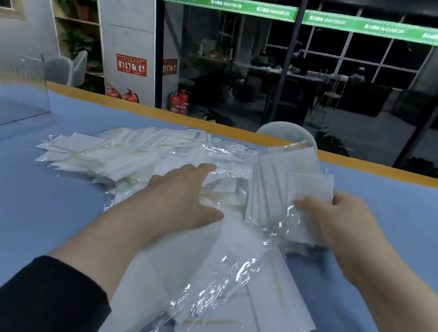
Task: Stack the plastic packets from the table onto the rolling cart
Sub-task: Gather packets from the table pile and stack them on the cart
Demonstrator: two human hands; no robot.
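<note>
Packets point(156, 152) of clear plastic with white inserts lie in a loose heap across the middle of the blue table point(3, 202), spreading from the far left toward me, with more of them fanned out just under my wrists at the near edge. I see my right hand point(344, 224) clamped on a held stack point(289, 189) of these packets: the thumb presses the front face, the other fingers are tucked behind where I cannot see them. That stack stands nearly upright, its long axis running up and away from me, its top edges fanned slightly and leaning left. My left hand point(187, 189) lies flat, palm down, on the heap, fingers together and stretched forward, thumb splayed out toward the right; it grips nothing, only rests on the plastic.

I cannot make out any printing on the packets themselves. A thin yellowish strip shows inside one packet near me, lying roughly crosswise.

Beyond the table's orange far edge, a green band point(295, 15) across the glass wall repeats the word "MAXIMUM" beside characters too blurred to read. A red notice point(131, 64) on the pillar carries small pictograms, its text illegible. Red fire extinguishers point(179, 101) stand at the pillar's foot. A clear acrylic divider point(7, 90) stands on the table at far left.
</note>
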